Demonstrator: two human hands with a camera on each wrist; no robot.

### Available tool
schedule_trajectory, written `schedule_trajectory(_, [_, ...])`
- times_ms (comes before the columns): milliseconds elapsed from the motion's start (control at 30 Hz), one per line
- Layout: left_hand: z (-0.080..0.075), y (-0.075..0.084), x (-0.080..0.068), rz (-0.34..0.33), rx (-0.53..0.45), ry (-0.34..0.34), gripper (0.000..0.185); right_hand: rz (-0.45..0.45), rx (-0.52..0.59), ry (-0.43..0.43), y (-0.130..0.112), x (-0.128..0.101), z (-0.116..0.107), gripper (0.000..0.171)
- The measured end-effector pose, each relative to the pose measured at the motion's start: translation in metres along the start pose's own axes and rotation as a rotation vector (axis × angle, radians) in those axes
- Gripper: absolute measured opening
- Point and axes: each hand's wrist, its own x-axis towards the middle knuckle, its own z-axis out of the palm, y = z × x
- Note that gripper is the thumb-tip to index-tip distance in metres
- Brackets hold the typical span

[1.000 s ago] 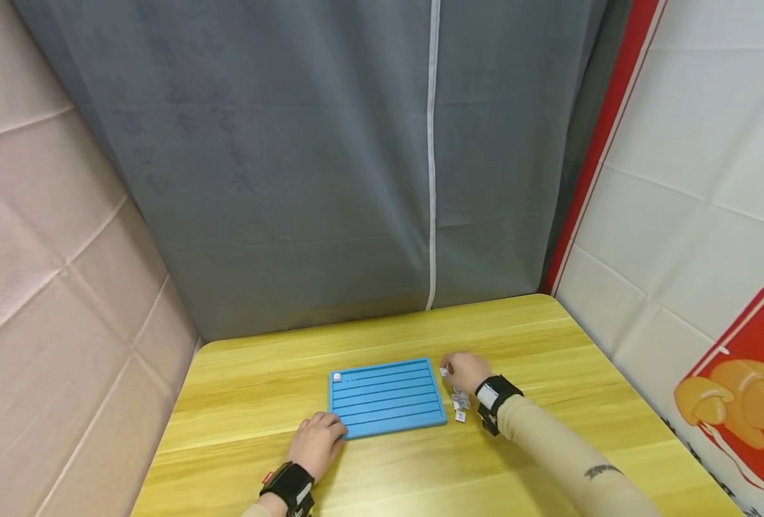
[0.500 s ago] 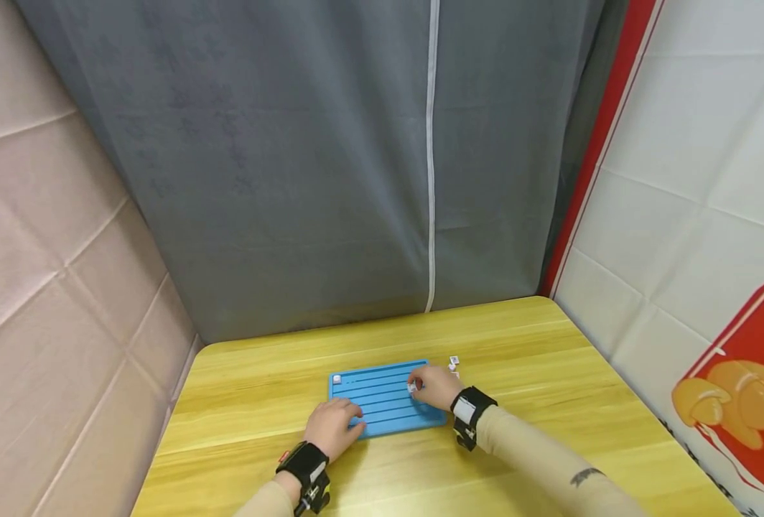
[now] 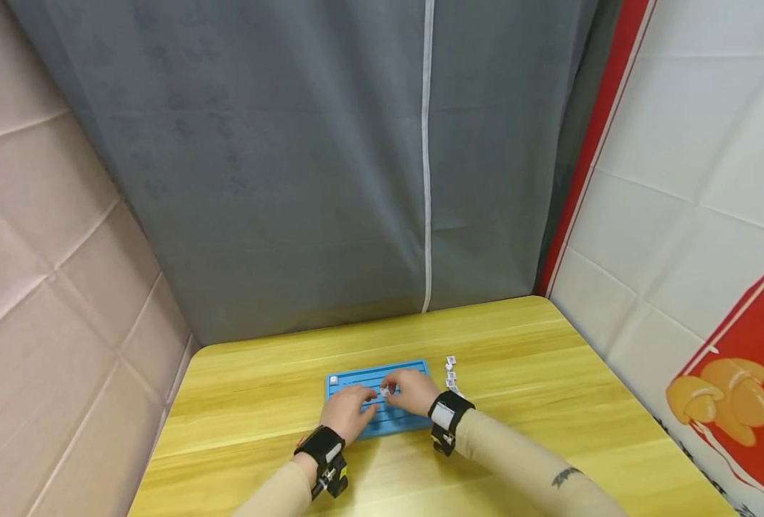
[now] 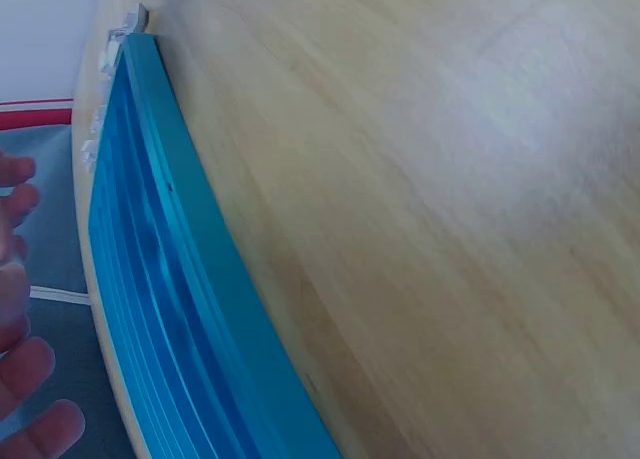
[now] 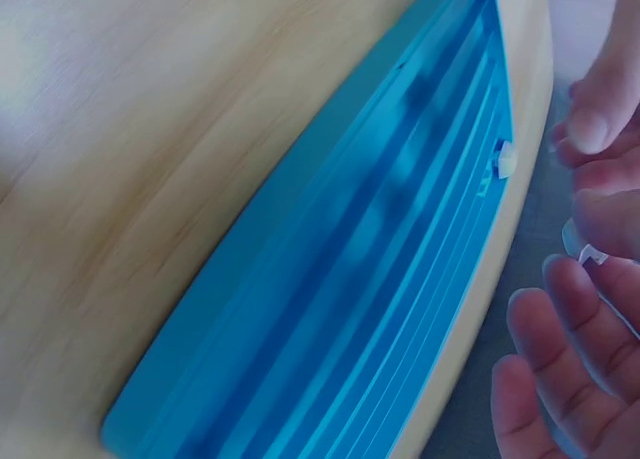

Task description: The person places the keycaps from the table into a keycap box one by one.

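Observation:
A blue ridged board with long parallel grooves lies on the table, under both hands. My right hand pinches a small white tile between thumb and forefinger above the board; the right wrist view shows that tile partly hidden by the fingers. Facing it from the left is my left hand, its fingers loosely bent and apart, close to the pinched tile. Whether it touches the tile I cannot tell. Another white tile sits in the board's far left corner.
Several loose white tiles with dark marks lie in a rough line just right of the board. The yellow wood-grain table ends at a grey curtain behind. Pale panels stand on the right.
My right hand picked a tile from the loose ones and carried it left over the board. My left hand came off the board's near left edge and moved rightward toward it.

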Motion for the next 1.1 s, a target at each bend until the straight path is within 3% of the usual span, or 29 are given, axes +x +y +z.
schedule_trajectory(367, [0.004,0.002,0.005,-0.005,0.031,0.033,0.015,0.018,0.101,-0.014,-0.001,0.002,0.005,0.017])
schedule_trajectory(533, [0.000,0.001,0.007,-0.003,0.028,0.044,0.015,0.029,0.231,-0.043,-0.005,0.000,0.007,0.024])
schedule_trajectory(700, [-0.001,-0.003,0.009,-0.022,0.052,0.060,0.013,0.134,0.418,-0.077,-0.009,0.000,0.010,0.029])
schedule_trajectory(1100, [-0.002,0.000,0.007,-0.102,-0.030,0.056,0.026,0.394,0.790,-0.014,-0.012,0.005,0.013,0.028])
